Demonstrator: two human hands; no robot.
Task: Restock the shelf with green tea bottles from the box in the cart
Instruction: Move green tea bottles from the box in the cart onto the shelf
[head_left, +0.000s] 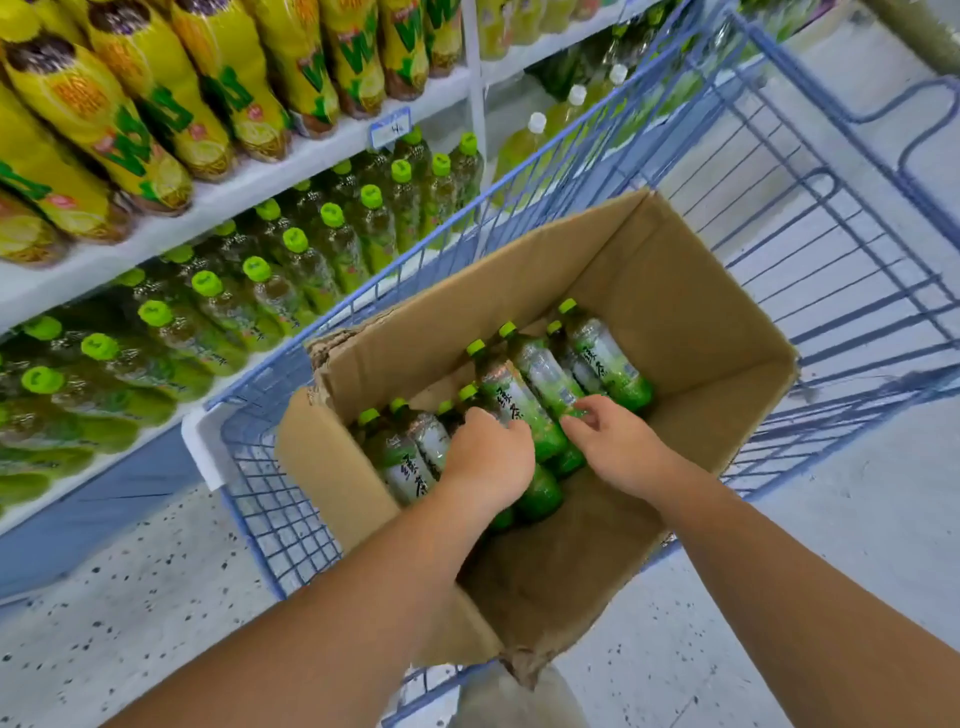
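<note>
An open cardboard box (691, 332) stands in a blue wire cart (831, 249). Several green tea bottles with green caps lie inside it. Both my hands reach into the box. My left hand (488, 460) curls its fingers round a bottle (511, 397) lying in the middle. Beside it, my right hand (613, 441) has its fingers on the lower end of a neighbouring bottle (548, 376); whether it grips is unclear. On the left, the shelf (249, 187) holds rows of the same green tea bottles (311, 260) under its board.
Yellow-wrapped bottles (130, 119) fill the shelf level above. Larger white-capped bottles (524, 145) stand further right behind the cart's wire side. The cart's far half is bare wire. Speckled floor lies around the cart.
</note>
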